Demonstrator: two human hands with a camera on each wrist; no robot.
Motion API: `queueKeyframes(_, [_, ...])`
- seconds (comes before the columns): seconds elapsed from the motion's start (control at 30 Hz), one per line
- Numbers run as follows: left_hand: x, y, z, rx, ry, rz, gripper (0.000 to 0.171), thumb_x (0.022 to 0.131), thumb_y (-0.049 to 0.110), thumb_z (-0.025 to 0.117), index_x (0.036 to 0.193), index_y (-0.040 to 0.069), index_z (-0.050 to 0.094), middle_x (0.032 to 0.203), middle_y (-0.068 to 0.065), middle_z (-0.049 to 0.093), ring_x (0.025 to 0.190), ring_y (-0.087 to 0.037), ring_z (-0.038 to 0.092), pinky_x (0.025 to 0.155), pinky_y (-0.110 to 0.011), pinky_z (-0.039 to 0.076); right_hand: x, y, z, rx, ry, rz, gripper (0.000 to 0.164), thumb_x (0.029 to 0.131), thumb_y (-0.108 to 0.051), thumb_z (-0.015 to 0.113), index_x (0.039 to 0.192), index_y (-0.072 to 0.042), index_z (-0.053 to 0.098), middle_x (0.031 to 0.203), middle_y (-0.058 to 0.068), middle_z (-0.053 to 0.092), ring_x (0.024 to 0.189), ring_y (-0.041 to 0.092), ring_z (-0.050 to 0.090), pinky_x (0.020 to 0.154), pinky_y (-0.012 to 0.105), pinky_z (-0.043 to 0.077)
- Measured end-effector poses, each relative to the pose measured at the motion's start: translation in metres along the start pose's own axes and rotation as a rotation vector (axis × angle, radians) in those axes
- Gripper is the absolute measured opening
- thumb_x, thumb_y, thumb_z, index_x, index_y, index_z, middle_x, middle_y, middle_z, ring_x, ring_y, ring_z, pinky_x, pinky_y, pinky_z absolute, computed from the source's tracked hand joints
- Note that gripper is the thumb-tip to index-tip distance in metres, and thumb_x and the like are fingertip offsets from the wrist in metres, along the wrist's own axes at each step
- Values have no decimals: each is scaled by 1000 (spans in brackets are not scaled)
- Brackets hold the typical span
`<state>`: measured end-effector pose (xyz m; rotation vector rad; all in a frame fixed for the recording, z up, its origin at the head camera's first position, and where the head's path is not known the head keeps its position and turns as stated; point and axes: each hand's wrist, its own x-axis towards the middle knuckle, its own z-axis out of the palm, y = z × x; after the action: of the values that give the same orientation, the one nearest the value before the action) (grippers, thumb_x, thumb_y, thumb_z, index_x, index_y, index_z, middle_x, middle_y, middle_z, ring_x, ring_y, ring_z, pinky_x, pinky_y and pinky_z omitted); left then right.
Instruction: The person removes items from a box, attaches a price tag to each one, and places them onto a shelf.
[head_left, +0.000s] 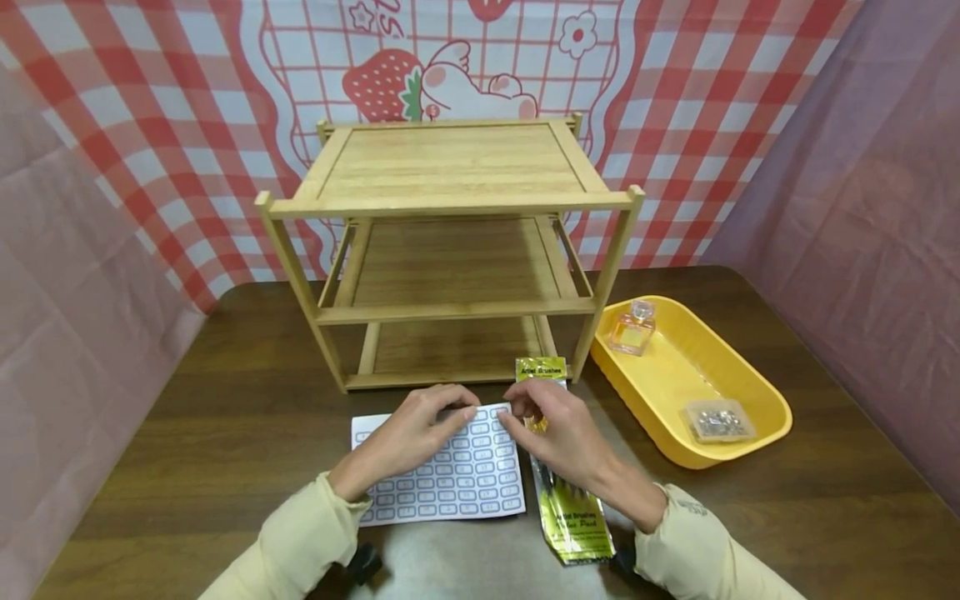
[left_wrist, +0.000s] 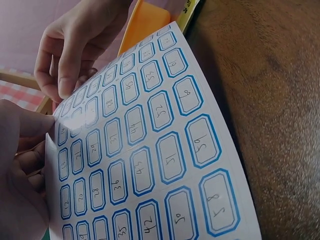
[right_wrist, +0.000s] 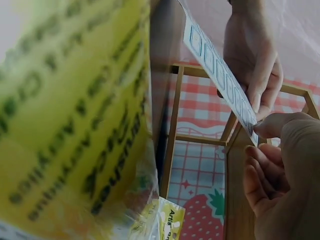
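Note:
A white sheet of blue-bordered labels (head_left: 450, 483) lies in front of the shelf, its far edge lifted. Handwritten numbers fill the label sheet (left_wrist: 150, 135) in the left wrist view. My left hand (head_left: 423, 429) holds that far edge, thumb on the printed face and fingers behind. At the far right corner, my right hand (head_left: 562, 429) pinches the sheet between thumb and fingers; the right wrist view shows the thumb (right_wrist: 272, 125) at the corner. Beneath my right forearm lies a yellow packet of artist brushes (head_left: 573, 525), partly hidden by the hand.
A three-tier wooden shelf (head_left: 457, 202) stands at the back of the dark table (head_left: 225, 417). To the right sits a yellow basin (head_left: 678, 367) containing a perfume bottle (head_left: 632, 329) and a clear box of small metal pieces (head_left: 718, 420). A checked curtain (head_left: 675, 108) hangs behind.

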<state>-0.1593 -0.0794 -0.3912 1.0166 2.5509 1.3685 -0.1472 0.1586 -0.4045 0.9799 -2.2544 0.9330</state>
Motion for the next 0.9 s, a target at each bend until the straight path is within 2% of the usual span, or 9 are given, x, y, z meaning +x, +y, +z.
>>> queueKeyframes(0.13, [1, 0, 0, -6, -13, 12, 18, 107, 14, 57, 116, 8, 71, 111, -3, 72, 100, -16, 66, 87, -36, 55, 0, 1, 3, -58, -13, -101, 28, 80, 1, 83, 101, -3, 66, 87, 2, 62, 77, 14, 57, 65, 23, 53])
queueKeyframes(0.27, [2, 0, 0, -4, -23, 31, 18, 107, 13, 56, 117, 7, 71, 113, -3, 72, 103, -17, 66, 89, -37, 55, 0, -2, 5, -62, -32, -142, 26, 81, -1, 81, 103, -4, 67, 89, 0, 64, 79, 13, 58, 68, 21, 53])
queueKeyframes(0.7, [3, 0, 0, 27, -55, 72, 18, 108, 12, 53, 118, 7, 69, 114, -3, 71, 103, -16, 65, 90, -37, 54, -1, -10, 8, -52, -52, -89, 27, 83, -1, 82, 105, -2, 67, 93, 3, 66, 81, 13, 59, 70, 21, 54])
queueKeyframes(0.9, [3, 0, 0, 20, -51, 63, 19, 109, 13, 53, 117, 7, 69, 113, -3, 71, 102, -16, 65, 88, -37, 54, -1, -10, 10, -48, -13, -82, 31, 80, 2, 83, 106, -1, 66, 92, 4, 65, 81, 14, 60, 70, 23, 55])
